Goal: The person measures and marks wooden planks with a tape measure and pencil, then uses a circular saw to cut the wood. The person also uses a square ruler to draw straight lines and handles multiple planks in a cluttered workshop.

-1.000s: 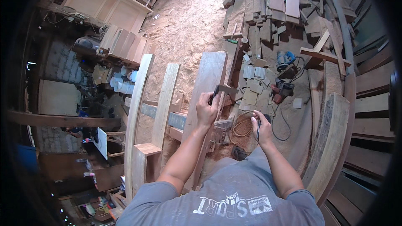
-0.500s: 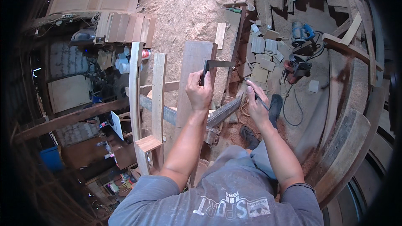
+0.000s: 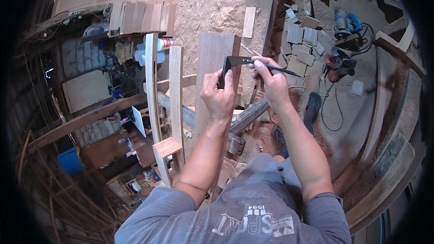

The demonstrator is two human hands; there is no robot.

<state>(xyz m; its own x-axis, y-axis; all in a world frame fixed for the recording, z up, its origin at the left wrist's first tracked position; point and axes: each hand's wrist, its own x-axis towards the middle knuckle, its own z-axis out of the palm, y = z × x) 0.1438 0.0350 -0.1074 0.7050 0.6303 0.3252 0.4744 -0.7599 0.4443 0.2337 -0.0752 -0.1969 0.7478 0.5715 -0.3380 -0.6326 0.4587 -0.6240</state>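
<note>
My left hand (image 3: pixel 218 94) is closed around the dark handle of a try square (image 3: pixel 238 59), whose thin metal blade points to the right. It is at the upper part of a thick brown wooden board (image 3: pixel 211 56) that stands up in front of me. My right hand (image 3: pixel 274 83) pinches a slim dark pencil (image 3: pixel 288 71), its long end sticking out to the right. The right fingertips are at the free end of the blade; whether they touch it I cannot tell.
To the left stand two narrow wooden uprights (image 3: pixel 176 86) joined by a small block (image 3: pixel 167 146). A grey beam (image 3: pixel 248 116) crosses below the board. Offcuts (image 3: pixel 303 36), a blue power tool (image 3: pixel 346 22), a red power tool (image 3: pixel 338 63) and a cable lie on the dusty floor at right.
My right hand has moved up and inward to the end of the square's blade, and the pencil has swung to point right. My left hand keeps its grip. The whole view has shifted slightly.
</note>
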